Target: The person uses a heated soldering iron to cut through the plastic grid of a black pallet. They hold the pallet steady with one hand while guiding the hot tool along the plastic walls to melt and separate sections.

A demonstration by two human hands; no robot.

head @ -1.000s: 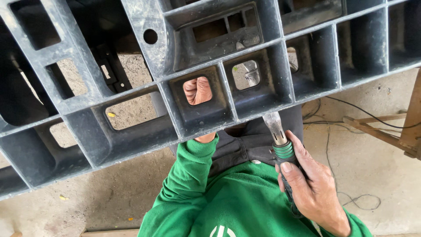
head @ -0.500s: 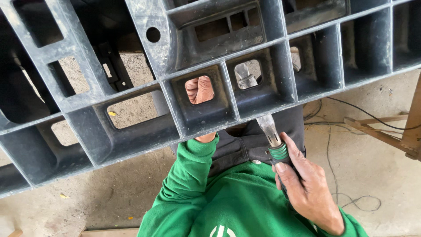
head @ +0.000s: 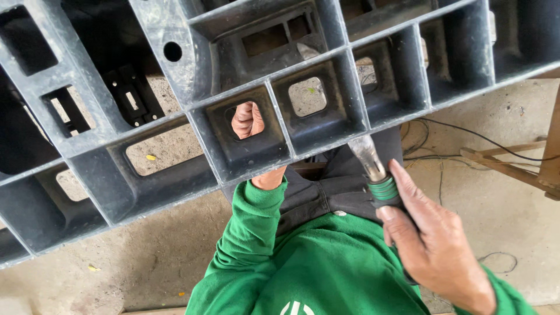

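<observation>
The left hand (head: 248,119) is curled up under the grey pallet (head: 175,134). The right hand (head: 434,245) grips a tool (head: 373,166), its tip just under the near edge.

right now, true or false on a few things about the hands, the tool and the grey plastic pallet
1. The right hand grips a tool with a metal nozzle and a green band. True.
2. The left hand shows through a square opening in the pallet. True.
3. The pallet is bright red. False: it is dark grey plastic with a grid of ribs.
4. The person wears a green sleeve. True.
5. The tool's nozzle points down at the floor. False: it points up at the pallet's near edge.
6. The left hand holds a hammer. False: no hammer shows; the hand is curled behind the opening.
</observation>
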